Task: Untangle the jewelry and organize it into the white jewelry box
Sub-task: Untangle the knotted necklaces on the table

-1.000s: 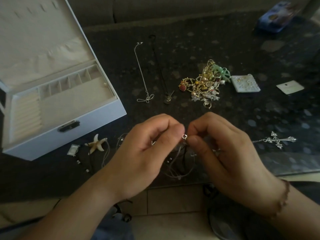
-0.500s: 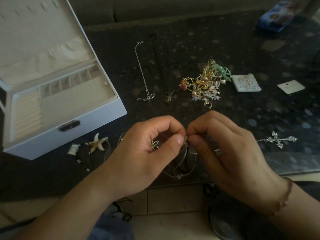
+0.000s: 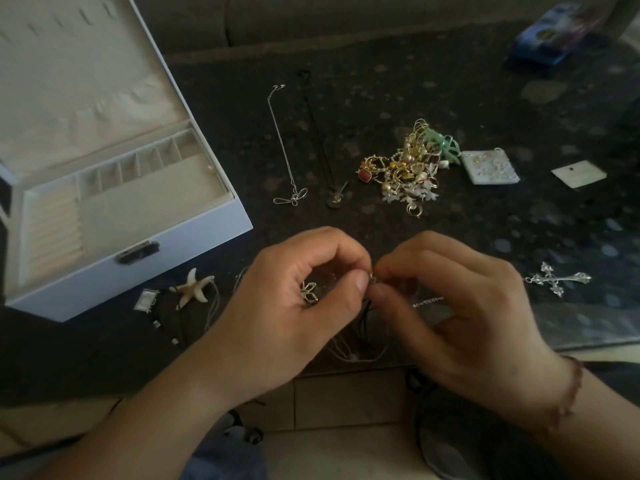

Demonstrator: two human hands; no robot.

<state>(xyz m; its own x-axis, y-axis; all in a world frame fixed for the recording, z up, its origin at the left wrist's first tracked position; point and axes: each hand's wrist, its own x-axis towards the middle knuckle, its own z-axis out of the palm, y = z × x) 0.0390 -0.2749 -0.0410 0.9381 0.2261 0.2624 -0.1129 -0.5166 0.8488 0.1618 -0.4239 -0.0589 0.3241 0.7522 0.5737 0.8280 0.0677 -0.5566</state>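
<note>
Necklace clasp point(image 3: 372, 278), seemingly silver, pinched between left hand point(image 3: 294, 303) and right hand point(image 3: 460, 306).

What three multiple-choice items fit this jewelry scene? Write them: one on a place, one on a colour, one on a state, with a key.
1. The starfish pendant lies:
A. inside the box
B. on the table in front of the jewelry box
C. on the gold tangle

2. The cross pendant is:
A. silver
B. green
C. red

3. The box lid is:
A. shut
B. missing
C. open

Key: 1 B, it rests below the box's latch side; 2 A, pale metallic shine; 3 C, lining and compartments show. Meanwhile the left hand and right hand pinch a small clasp.
</note>
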